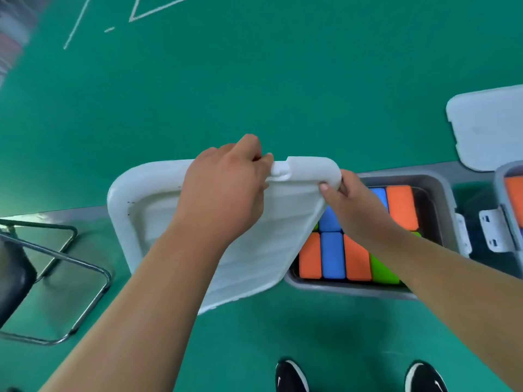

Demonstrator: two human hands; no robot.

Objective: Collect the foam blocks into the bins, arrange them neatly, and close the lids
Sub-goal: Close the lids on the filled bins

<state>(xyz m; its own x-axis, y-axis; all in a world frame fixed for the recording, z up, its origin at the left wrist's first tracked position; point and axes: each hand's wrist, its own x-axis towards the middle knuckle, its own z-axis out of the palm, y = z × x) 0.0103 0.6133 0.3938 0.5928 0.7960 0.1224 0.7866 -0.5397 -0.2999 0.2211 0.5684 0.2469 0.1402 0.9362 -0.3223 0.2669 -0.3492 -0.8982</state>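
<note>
While we stand with our shoes [291,376] at the near edge of the green floor, both hands hold the white lid [254,250] up in the air, tilted, with its near edge hanging free. The left hand [223,188] has its fingers curled over the lid's far edge beside the moulded tab. The right hand [356,205] pinches the far right corner, thumb on the face turned toward us.

That face is ribbed with a raised rim, so we judge it to be the underside. If so, the lid must be turned over before it goes down. Since we hold it along one edge only, it could swing or slip out of the pinch during the turn.

Beneath it the grey bin [351,290] sits on the floor, its left part hidden by the lid. The foam blocks [332,258] fill it in rows of orange, blue and green. We cannot tell whether any block stands above the rim. One that does would keep the lid from seating, and pressing down would squash it.

A skewed descent could catch the rim on a corner and leave the white side latch unable to close. To the left, the chair [56,264] leaves little swinging room.

Further right, a second bin [506,193] stands open near the floor's right edge, with orange showing inside. Its lid [486,128] lies beyond it, waiting.
</note>
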